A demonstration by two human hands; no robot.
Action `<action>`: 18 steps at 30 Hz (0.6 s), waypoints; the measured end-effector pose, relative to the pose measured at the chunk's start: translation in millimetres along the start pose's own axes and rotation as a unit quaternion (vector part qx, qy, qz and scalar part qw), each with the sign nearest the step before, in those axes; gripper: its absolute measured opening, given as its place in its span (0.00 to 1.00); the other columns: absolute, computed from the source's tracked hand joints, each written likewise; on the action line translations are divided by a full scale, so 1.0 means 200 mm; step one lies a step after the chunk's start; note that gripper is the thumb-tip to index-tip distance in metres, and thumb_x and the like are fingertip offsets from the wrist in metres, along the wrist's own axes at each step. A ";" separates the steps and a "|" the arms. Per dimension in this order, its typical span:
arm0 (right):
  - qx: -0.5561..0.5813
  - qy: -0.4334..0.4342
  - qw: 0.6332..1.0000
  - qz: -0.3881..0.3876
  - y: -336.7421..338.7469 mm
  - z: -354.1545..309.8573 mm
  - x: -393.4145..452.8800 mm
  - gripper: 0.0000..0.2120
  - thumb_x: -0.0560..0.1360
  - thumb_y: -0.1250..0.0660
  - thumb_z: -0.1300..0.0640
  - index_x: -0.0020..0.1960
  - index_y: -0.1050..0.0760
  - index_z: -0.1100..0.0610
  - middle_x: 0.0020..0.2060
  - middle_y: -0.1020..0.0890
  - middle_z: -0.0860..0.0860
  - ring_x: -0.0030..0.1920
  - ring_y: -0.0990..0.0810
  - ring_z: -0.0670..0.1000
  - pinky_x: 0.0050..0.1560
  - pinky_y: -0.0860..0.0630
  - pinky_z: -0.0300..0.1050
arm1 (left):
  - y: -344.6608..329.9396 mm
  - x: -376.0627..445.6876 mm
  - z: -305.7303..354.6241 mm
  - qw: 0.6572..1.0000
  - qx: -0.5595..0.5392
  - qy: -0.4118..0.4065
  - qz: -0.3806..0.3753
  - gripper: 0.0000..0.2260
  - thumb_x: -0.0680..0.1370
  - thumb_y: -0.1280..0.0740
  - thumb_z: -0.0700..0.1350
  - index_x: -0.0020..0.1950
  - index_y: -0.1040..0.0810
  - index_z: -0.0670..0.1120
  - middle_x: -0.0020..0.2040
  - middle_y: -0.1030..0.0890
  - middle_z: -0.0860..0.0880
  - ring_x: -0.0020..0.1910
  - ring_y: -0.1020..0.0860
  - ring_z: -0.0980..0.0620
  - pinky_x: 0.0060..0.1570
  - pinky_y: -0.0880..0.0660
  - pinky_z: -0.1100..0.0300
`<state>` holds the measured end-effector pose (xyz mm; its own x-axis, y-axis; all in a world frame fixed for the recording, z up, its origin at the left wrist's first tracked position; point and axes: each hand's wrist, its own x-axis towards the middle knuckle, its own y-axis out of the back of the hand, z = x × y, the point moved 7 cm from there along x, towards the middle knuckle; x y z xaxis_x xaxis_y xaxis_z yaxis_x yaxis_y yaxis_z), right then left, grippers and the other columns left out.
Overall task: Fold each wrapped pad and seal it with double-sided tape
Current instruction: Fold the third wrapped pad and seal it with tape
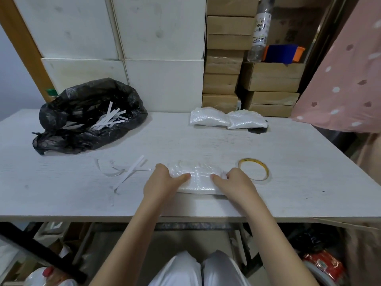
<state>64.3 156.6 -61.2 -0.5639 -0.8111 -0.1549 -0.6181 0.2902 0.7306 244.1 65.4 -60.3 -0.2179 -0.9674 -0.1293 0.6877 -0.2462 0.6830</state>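
A white pad in clear wrap [199, 178] lies flat on the white table [288, 182], near the front edge. My left hand [162, 182] grips its left end, thumb on top. My right hand [235, 182] grips its right end the same way. A thin roll of double-sided tape [254, 169] lies just right of my right hand. Two more wrapped pads [227, 119] rest side by side at the back of the table.
A black plastic bag [88, 116] holding white paper strips sits at the back left. Loose white strips [127, 172] lie left of my left hand. Cardboard boxes [247, 79] and white boxes stand behind the table. A pink dotted cloth [346, 79] hangs at right.
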 end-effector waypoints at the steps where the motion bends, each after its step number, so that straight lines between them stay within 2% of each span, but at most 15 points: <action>1: 0.060 -0.003 0.998 -0.010 -0.01 0.00 0.00 0.22 0.74 0.35 0.47 0.30 0.42 0.55 0.26 0.37 0.48 0.27 0.37 0.48 0.30 0.41 0.42 | 0.01 0.02 0.00 0.995 -0.095 0.005 -0.006 0.19 0.72 0.28 0.51 0.48 0.32 0.40 0.35 0.29 0.50 0.32 0.30 0.54 0.30 0.34 0.60; 3: 0.178 -0.013 0.984 -0.019 -0.02 -0.02 0.02 0.20 0.73 0.33 0.48 0.33 0.40 0.57 0.27 0.38 0.49 0.29 0.37 0.48 0.33 0.40 0.41 | 0.04 0.04 0.02 0.961 -0.273 0.012 -0.026 0.13 0.72 0.27 0.43 0.49 0.27 0.38 0.40 0.22 0.44 0.36 0.23 0.52 0.35 0.24 0.60; 6: 0.298 -0.024 0.954 -0.017 -0.03 -0.08 0.07 0.18 0.73 0.32 0.49 0.34 0.37 0.56 0.31 0.34 0.52 0.34 0.33 0.49 0.37 0.37 0.42 | 0.10 0.09 0.05 0.930 -0.367 0.002 -0.024 0.16 0.72 0.27 0.40 0.56 0.26 0.41 0.47 0.18 0.43 0.42 0.18 0.49 0.37 0.20 0.60; 8: 0.348 -0.031 0.937 -0.033 -0.05 -0.13 0.13 0.17 0.74 0.32 0.52 0.32 0.34 0.57 0.34 0.29 0.53 0.38 0.28 0.51 0.41 0.34 0.42 | 0.14 0.14 0.09 0.931 -0.364 -0.017 -0.035 0.14 0.73 0.29 0.40 0.57 0.24 0.39 0.46 0.18 0.43 0.40 0.18 0.49 0.35 0.19 0.62; 10: 0.352 -0.024 0.935 -0.027 -0.06 -0.19 0.19 0.15 0.75 0.33 0.56 0.32 0.32 0.57 0.31 0.28 0.52 0.33 0.29 0.49 0.35 0.35 0.39 | 0.16 0.20 0.12 0.937 -0.347 -0.026 -0.039 0.11 0.75 0.31 0.40 0.56 0.22 0.38 0.44 0.19 0.43 0.40 0.19 0.48 0.36 0.19 0.61; 12: 0.357 -0.018 0.934 -0.007 -0.06 -0.25 0.25 0.10 0.75 0.33 0.58 0.36 0.29 0.57 0.30 0.28 0.50 0.31 0.30 0.47 0.31 0.35 0.38 | 0.19 0.27 0.12 0.945 -0.324 -0.023 -0.030 0.10 0.76 0.31 0.42 0.53 0.22 0.39 0.43 0.20 0.45 0.42 0.20 0.49 0.37 0.19 0.61; 13: 0.366 -0.016 0.931 0.001 -0.06 -0.28 0.29 0.07 0.75 0.33 0.59 0.39 0.27 0.58 0.32 0.26 0.50 0.32 0.28 0.48 0.32 0.32 0.38 | 0.20 0.30 0.13 0.951 -0.309 -0.024 -0.024 0.07 0.76 0.31 0.43 0.50 0.21 0.40 0.40 0.21 0.47 0.41 0.22 0.50 0.37 0.19 0.61; 15: 0.368 -0.011 0.929 0.020 -0.07 -0.34 0.36 0.04 0.73 0.31 0.59 0.43 0.25 0.59 0.37 0.22 0.53 0.38 0.23 0.51 0.41 0.26 0.43 | 0.23 0.38 0.13 0.965 -0.261 -0.017 -0.005 0.07 0.76 0.31 0.45 0.41 0.24 0.43 0.36 0.25 0.49 0.39 0.25 0.51 0.34 0.25 0.66; 16: 0.354 -0.012 0.935 0.025 -0.08 -0.35 0.40 0.04 0.72 0.30 0.59 0.43 0.25 0.59 0.38 0.21 0.54 0.40 0.22 0.52 0.43 0.25 0.45 | 0.24 0.43 0.12 0.973 -0.230 -0.006 0.003 0.08 0.76 0.31 0.45 0.41 0.25 0.43 0.37 0.26 0.49 0.41 0.25 0.49 0.34 0.29 0.67; 17: 0.331 -0.013 0.943 0.027 -0.08 -0.37 0.44 0.05 0.71 0.29 0.59 0.41 0.25 0.59 0.37 0.21 0.54 0.39 0.22 0.53 0.43 0.26 0.45 | 0.26 0.48 0.11 0.981 -0.195 0.009 0.012 0.10 0.75 0.30 0.47 0.47 0.24 0.41 0.40 0.25 0.47 0.43 0.25 0.48 0.36 0.31 0.66; 18: 0.306 -0.013 0.952 0.029 -0.09 -0.39 0.49 0.07 0.70 0.29 0.58 0.38 0.26 0.59 0.34 0.22 0.52 0.36 0.24 0.52 0.39 0.27 0.43 | 0.27 0.54 0.10 0.986 -0.164 0.024 0.017 0.18 0.74 0.29 0.48 0.56 0.25 0.37 0.42 0.25 0.46 0.43 0.25 0.47 0.38 0.32 0.64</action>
<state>63.0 32.1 -37.1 -0.6154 -0.7740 -0.1488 -0.7840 0.5819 0.2162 243.8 -51.8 -23.3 -0.1639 -0.9750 -0.1500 0.8829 -0.2128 0.4185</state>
